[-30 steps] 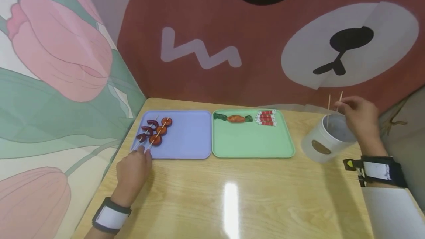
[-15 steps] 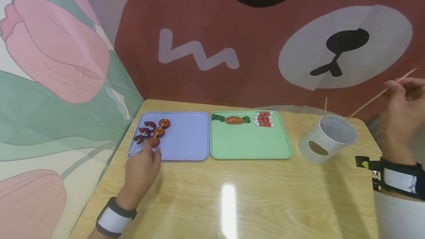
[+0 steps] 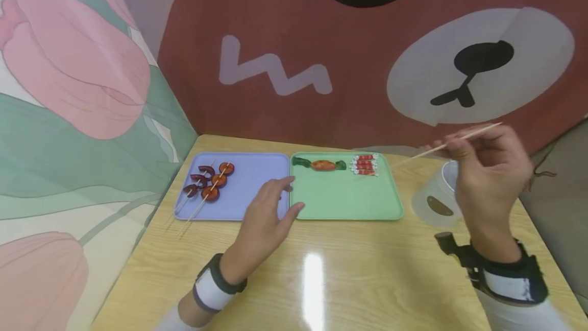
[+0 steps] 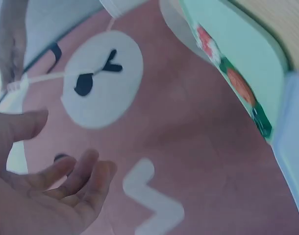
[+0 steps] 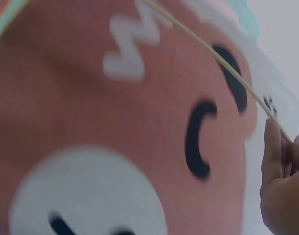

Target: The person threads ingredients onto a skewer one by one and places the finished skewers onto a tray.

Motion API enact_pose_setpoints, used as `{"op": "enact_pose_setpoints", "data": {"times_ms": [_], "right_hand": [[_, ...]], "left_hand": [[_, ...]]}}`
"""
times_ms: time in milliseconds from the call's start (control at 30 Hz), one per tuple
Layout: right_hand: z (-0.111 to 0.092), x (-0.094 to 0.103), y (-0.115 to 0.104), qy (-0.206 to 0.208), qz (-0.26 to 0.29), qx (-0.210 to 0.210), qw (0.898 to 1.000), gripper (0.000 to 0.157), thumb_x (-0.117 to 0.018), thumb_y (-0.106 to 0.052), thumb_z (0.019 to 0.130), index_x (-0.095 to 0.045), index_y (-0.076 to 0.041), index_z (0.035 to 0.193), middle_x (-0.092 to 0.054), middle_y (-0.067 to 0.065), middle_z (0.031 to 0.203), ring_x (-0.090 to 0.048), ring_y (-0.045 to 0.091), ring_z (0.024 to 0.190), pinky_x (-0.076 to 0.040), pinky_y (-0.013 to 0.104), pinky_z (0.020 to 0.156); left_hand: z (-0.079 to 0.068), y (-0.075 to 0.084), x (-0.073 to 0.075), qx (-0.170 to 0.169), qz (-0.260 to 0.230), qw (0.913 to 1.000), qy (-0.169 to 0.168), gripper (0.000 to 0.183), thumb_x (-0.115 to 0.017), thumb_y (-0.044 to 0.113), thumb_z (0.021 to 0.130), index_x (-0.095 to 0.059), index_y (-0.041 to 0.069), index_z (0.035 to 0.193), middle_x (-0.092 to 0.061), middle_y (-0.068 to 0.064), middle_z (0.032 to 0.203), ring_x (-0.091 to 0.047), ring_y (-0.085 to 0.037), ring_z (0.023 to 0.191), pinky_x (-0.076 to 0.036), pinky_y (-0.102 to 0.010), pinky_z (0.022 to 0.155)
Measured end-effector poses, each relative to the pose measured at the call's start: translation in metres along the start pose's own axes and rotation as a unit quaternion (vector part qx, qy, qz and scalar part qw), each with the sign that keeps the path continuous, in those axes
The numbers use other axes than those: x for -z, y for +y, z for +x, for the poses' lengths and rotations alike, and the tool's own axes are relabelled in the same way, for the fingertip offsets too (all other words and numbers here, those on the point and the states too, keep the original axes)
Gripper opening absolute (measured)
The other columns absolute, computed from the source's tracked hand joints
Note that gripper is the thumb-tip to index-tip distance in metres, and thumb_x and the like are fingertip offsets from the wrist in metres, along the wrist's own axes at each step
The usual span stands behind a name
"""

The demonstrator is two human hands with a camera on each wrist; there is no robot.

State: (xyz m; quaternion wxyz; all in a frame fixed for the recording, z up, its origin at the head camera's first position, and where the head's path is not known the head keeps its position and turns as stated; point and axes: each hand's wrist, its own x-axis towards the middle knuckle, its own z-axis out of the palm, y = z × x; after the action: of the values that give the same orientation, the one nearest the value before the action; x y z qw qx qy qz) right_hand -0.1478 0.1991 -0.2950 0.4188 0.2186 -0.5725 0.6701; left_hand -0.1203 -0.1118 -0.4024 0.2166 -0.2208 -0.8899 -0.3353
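My right hand (image 3: 489, 183) pinches a thin wooden skewer (image 3: 420, 156) above the table, its tip pointing left toward the green tray (image 3: 349, 203). In the right wrist view the skewer (image 5: 208, 46) runs bare from the fingertips. My left hand (image 3: 262, 221), fingers spread and holding nothing, hovers over the seam between the green tray and the blue tray (image 3: 264, 167). At the green tray's back lie an orange piece with green ends (image 3: 323, 165) and several red pieces with white ends (image 3: 365, 164). Two loaded skewers rest on the blue tray: orange rounds (image 3: 219, 181) and dark red pieces (image 3: 199, 180).
A whitish translucent bucket (image 3: 432, 203) stands right of the green tray, partly hidden by my right hand. The wooden table (image 3: 275, 280) meets a wall with a bear picture (image 3: 358, 91) behind and a tulip-patterned wall (image 3: 92, 80) at left.
My right hand has drawn a skewer out of the bucket, swung right, then come back left with it. My left hand has let go of the loaded skewers and moved right.
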Motion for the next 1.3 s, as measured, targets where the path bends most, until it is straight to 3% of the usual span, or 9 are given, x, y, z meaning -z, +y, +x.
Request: {"op": "enact_pose_setpoints", "data": {"times_ms": [133,233,433,667,967,1100,1167,1200,1300], "right_hand": [[-0.029,-0.020,0.012,-0.074,0.049,-0.056,0.995,0.012,-0.056,0.027,0.078,-0.049,0.026,0.087,-0.065,0.020,0.081,-0.070,0.023,0.070,-0.059,0.030,0.065],[-0.045,-0.031,0.023,-0.099,0.044,-0.082,0.991,0.012,-0.058,0.024,0.080,-0.050,0.025,0.089,-0.067,0.015,0.083,-0.070,0.021,0.071,-0.059,0.030,0.065],[-0.062,-0.047,0.034,-0.135,0.047,-0.100,0.985,0.010,-0.055,0.026,0.080,-0.050,0.021,0.088,-0.065,0.013,0.084,-0.070,0.021,0.069,-0.059,0.034,0.065],[-0.065,-0.057,0.042,-0.148,0.042,-0.107,0.982,0.008,-0.057,0.021,0.083,-0.052,0.019,0.088,-0.066,0.014,0.081,-0.070,0.021,0.068,-0.059,0.036,0.065],[-0.064,-0.064,0.059,-0.151,0.044,-0.173,0.972,0.011,-0.060,0.013,0.086,-0.056,0.016,0.095,-0.068,0.011,0.083,-0.070,0.021,0.070,-0.059,0.037,0.066],[-0.061,-0.061,0.076,-0.197,-0.014,-0.175,0.965,0.010,-0.057,0.003,0.092,-0.056,0.011,0.098,-0.067,0.013,0.086,-0.071,0.022,0.073,-0.059,0.035,0.069],[-0.058,-0.057,0.091,-0.234,-0.102,-0.167,0.952,0.013,-0.055,-0.007,0.095,-0.057,0.005,0.100,-0.067,0.011,0.088,-0.070,0.019,0.075,-0.059,0.032,0.068],[-0.057,-0.054,0.100,-0.256,-0.155,-0.162,0.940,0.015,-0.055,-0.011,0.095,-0.058,0.002,0.102,-0.067,0.009,0.089,-0.070,0.018,0.076,-0.059,0.031,0.069],[-0.053,-0.043,0.136,-0.328,-0.304,-0.148,0.882,0.021,-0.057,-0.017,0.095,-0.060,-0.002,0.109,-0.066,0.009,0.098,-0.066,0.020,0.087,-0.056,0.034,0.072]], "left_hand": [[0.005,0.010,-0.018,-0.023,-0.047,0.9966,-0.063,0.057,-0.066,0.027,0.090,-0.047,0.009,0.141,-0.056,-0.006,0.130,-0.049,-0.016,0.123,-0.044,-0.032,0.102],[0.005,0.013,-0.027,-0.021,-0.080,0.9925,-0.090,0.047,-0.062,0.023,0.093,-0.053,0.009,0.137,-0.062,-0.003,0.125,-0.056,-0.013,0.118,-0.047,-0.030,0.099],[0.001,0.013,-0.032,0.002,-0.106,0.9915,-0.076,0.025,-0.061,0.015,0.093,-0.070,0.006,0.115,-0.074,-0.005,0.104,-0.068,-0.009,0.093,-0.055,-0.020,0.080],[0.000,0.007,-0.030,0.017,-0.127,0.9894,-0.068,0.017,-0.065,0.013,0.090,-0.073,0.006,0.103,-0.073,-0.001,0.091,-0.066,-0.007,0.082,-0.055,-0.018,0.072],[-0.004,0.001,-0.027,0.048,-0.157,0.9853,-0.047,0.011,-0.064,-0.001,0.088,-0.073,0.002,0.092,-0.072,-0.003,0.081,-0.066,-0.004,0.070,-0.053,-0.012,0.065],[-0.006,-0.004,-0.025,0.065,-0.157,0.9851,-0.025,0.011,-0.064,-0.004,0.087,-0.073,0.000,0.091,-0.072,-0.005,0.080,-0.066,-0.004,0.067,-0.054,-0.012,0.063],[-0.007,-0.007,-0.024,0.070,-0.162,0.9844,-0.004,0.011,-0.064,-0.005,0.086,-0.073,0.000,0.090,-0.073,-0.005,0.080,-0.066,-0.004,0.066,-0.054,-0.013,0.064],[-0.007,-0.008,-0.023,0.069,-0.168,0.9833,0.008,0.010,-0.065,-0.005,0.086,-0.073,-0.001,0.089,-0.073,-0.005,0.080,-0.066,-0.004,0.066,-0.055,-0.013,0.064],[-0.009,-0.011,-0.019,0.052,-0.194,0.9786,0.044,0.009,-0.066,-0.005,0.085,-0.073,-0.002,0.088,-0.073,-0.007,0.079,-0.068,-0.007,0.066,-0.056,-0.016,0.065]]}}
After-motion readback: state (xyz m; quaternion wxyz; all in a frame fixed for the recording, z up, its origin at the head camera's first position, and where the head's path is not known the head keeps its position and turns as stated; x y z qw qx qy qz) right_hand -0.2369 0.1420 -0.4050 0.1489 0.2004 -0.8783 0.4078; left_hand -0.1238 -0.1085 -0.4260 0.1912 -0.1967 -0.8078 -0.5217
